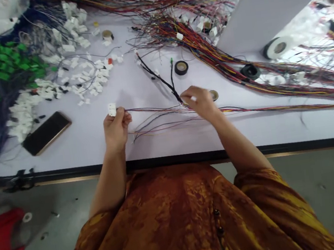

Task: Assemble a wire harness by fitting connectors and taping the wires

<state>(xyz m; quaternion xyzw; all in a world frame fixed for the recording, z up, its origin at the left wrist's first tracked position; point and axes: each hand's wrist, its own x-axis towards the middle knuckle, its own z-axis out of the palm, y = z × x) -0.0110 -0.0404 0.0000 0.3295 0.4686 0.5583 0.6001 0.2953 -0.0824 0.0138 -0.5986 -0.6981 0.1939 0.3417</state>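
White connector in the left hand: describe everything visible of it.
The white connector is a small, blocky piece, plastic by its look, with a few small dark marks on the face turned toward the camera. The left grip holds it by its lower right side, over the pale table. Thin dark and reddish wires run rightward from that grip, which hides whether they join it.
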